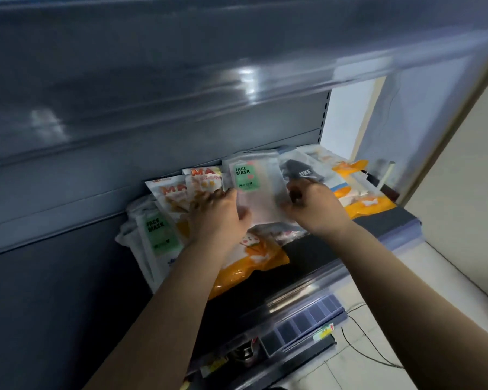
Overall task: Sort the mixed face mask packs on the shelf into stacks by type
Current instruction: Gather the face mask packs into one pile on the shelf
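Observation:
A clear pack with a green FACE MASK label stands upright above the pile. My left hand grips its left edge and my right hand grips its right edge. Behind the right hand lies a clear pack holding a black mask. A second green-label pack lies at the left on a white stack. White packs with orange MASK lettering lean at the back left. Orange packs lie under my left wrist and at the right.
The packs lie on a dark shelf with a grey back panel. Another shelf overhangs close above. Below the front edge runs a price rail, and a black cable lies on the tiled floor.

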Tool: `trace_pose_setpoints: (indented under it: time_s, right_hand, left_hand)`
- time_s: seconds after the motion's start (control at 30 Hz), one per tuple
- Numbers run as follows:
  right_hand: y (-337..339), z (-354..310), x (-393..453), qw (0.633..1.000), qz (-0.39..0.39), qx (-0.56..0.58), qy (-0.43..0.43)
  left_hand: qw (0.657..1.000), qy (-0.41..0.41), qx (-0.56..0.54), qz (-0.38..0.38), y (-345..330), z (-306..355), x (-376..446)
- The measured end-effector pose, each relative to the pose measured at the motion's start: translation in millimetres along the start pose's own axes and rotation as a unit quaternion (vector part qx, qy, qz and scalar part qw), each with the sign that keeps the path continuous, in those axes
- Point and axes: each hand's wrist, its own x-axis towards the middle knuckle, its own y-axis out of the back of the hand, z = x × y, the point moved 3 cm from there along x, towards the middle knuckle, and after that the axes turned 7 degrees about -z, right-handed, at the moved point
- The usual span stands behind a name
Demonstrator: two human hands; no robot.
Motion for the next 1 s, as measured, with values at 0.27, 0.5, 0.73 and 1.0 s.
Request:
trace_pose_setpoints:
  time_s: [0.27,0.5,0.73,1.0]
  right_hand:
    - [0.3,23.6,24.7,0.997,-0.008,0.058,0.047]
    - [4.6,31.3,24.9,0.936,-0.015,0.351,0.03]
    - [-2.9,25.5,15.6,0.911,-0.125,0.389,0.047]
    - [-7.2,25.6,-16.6,0.886,-0.157,0.423,0.108]
  left_hand:
    - [0.988,0.103,-0.114,0.011,-5.4,10.4,6.2]
    - [0.917,0.116,-0.356,0.135,-8.9,14.7,-11.7]
    - [0.877,0.15,-0.419,0.178,-25.2,15.7,-42.7]
    - [0.837,0.204,-0.465,0.202,-39.3,17.6,-83.9]
